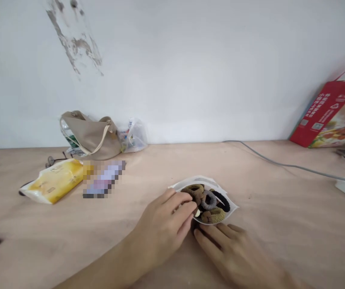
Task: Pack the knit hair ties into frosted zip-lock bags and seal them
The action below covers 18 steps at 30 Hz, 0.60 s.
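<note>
Two hands meet at a plastic pouch (217,188) of hair ties (209,200) at twelve o'clock from them on the table (280,228): the left hand (160,228) curls at the ties, its hold unclear, and the open right hand (235,253) lies beside, seemingly to steady the pouch.
</note>
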Each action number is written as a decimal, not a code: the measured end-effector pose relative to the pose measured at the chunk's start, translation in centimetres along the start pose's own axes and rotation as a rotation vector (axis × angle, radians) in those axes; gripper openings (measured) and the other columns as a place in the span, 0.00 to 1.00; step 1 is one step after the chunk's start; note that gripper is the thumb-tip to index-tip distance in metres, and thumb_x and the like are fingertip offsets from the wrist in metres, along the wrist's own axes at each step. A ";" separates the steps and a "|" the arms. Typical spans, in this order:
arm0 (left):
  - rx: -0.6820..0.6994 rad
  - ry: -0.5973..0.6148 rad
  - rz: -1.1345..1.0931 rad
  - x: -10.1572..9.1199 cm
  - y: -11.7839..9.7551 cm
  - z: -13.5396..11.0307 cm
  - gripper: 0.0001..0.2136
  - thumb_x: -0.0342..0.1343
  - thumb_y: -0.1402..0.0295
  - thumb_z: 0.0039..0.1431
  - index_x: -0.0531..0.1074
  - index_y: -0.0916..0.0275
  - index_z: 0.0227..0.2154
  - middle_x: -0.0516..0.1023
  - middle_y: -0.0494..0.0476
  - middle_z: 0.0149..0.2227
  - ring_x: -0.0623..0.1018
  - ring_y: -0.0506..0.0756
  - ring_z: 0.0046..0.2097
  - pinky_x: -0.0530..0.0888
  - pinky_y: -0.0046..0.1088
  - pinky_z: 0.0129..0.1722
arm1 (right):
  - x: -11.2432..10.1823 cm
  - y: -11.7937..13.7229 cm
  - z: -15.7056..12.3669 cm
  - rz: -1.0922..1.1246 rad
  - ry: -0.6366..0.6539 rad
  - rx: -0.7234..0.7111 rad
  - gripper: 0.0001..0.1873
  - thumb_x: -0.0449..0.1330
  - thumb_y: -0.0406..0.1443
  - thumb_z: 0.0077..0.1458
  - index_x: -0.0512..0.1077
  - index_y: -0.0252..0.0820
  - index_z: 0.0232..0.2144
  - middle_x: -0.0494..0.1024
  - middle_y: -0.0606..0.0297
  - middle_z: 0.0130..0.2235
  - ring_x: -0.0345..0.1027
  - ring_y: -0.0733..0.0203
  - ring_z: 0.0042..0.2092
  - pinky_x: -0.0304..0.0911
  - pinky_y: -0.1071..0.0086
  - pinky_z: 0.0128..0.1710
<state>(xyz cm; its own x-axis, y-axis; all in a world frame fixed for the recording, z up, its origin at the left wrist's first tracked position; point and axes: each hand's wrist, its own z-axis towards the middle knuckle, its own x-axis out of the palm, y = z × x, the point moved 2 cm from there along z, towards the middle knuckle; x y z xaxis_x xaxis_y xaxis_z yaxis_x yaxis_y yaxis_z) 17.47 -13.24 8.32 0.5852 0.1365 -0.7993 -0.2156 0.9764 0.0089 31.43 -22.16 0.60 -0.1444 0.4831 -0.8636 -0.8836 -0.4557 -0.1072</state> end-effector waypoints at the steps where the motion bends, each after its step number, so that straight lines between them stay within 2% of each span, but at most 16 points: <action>1: -0.002 0.032 0.015 0.2 0.1 -0.2 0.08 0.50 0.78 0.58 0.73 0.64 0.36 0.76 0.58 0.37 0.72 0.54 0.36 0.74 0.31 0.36 | -0.1 0.0 0.1 0.012 0.014 -0.003 0.14 0.53 0.26 0.53 0.69 0.37 0.42 0.76 0.62 0.36 0.70 0.58 0.31 0.62 0.68 0.28; 3: -0.029 0.082 0.066 0.4 0.5 -0.7 0.08 0.51 0.77 0.56 0.73 0.63 0.36 0.75 0.58 0.39 0.71 0.56 0.38 0.73 0.34 0.37 | -0.8 0.0 0.4 0.060 0.014 -0.032 0.08 0.53 0.26 0.53 0.69 0.39 0.34 0.75 0.65 0.30 0.68 0.60 0.28 0.60 0.68 0.26; 6: -0.088 0.070 0.145 0.5 1.4 -1.0 0.08 0.51 0.78 0.54 0.73 0.61 0.34 0.72 0.60 0.45 0.69 0.60 0.44 0.72 0.40 0.41 | -2.9 0.0 0.6 0.161 -0.091 -0.128 0.12 0.49 0.25 0.57 0.67 0.41 0.26 0.73 0.68 0.27 0.64 0.65 0.25 0.58 0.71 0.25; 8: -0.099 0.040 0.155 0.7 2.0 -1.1 0.08 0.52 0.78 0.54 0.73 0.61 0.33 0.71 0.61 0.48 0.68 0.62 0.47 0.71 0.42 0.44 | -4.2 -0.4 0.8 0.153 -0.224 -0.130 0.14 0.46 0.25 0.59 0.69 0.40 0.29 0.76 0.65 0.31 0.66 0.65 0.28 0.60 0.71 0.28; 11: -0.108 0.034 0.121 1.0 2.9 -1.0 0.07 0.52 0.78 0.56 0.72 0.62 0.32 0.70 0.61 0.50 0.66 0.62 0.51 0.69 0.44 0.48 | -4.9 -2.0 0.8 0.036 -0.344 0.005 0.11 0.48 0.26 0.60 0.70 0.39 0.36 0.76 0.58 0.40 0.67 0.60 0.35 0.62 0.67 0.34; 14: -0.143 0.071 0.056 1.0 3.7 -0.8 0.07 0.50 0.77 0.60 0.72 0.62 0.33 0.70 0.61 0.51 0.68 0.61 0.52 0.70 0.43 0.49 | -4.4 -4.2 0.6 0.029 -0.317 0.138 0.09 0.53 0.28 0.58 0.70 0.41 0.40 0.72 0.54 0.48 0.65 0.55 0.42 0.64 0.61 0.40; 16: -0.190 0.105 -0.004 1.0 4.3 -0.8 0.08 0.48 0.76 0.62 0.72 0.62 0.33 0.72 0.60 0.49 0.71 0.59 0.50 0.71 0.40 0.47 | -4.0 -5.7 0.2 0.053 -0.246 0.187 0.10 0.54 0.31 0.57 0.69 0.42 0.43 0.67 0.53 0.54 0.62 0.50 0.50 0.63 0.56 0.44; 18: -0.252 0.119 -0.069 0.9 4.9 -0.7 0.08 0.47 0.74 0.63 0.71 0.61 0.33 0.75 0.58 0.45 0.74 0.56 0.46 0.72 0.36 0.45 | -3.8 -7.1 -0.1 0.052 -0.137 0.224 0.11 0.54 0.33 0.57 0.69 0.44 0.43 0.66 0.53 0.55 0.63 0.49 0.52 0.63 0.54 0.45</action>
<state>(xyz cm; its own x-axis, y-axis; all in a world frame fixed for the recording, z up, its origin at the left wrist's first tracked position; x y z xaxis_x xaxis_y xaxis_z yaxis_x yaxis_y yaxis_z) 16.40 -8.50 7.24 0.5129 0.0367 -0.8577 -0.3746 0.9085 -0.1851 38.30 -20.84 4.60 -0.2375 0.5669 -0.7888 -0.9479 -0.3127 0.0607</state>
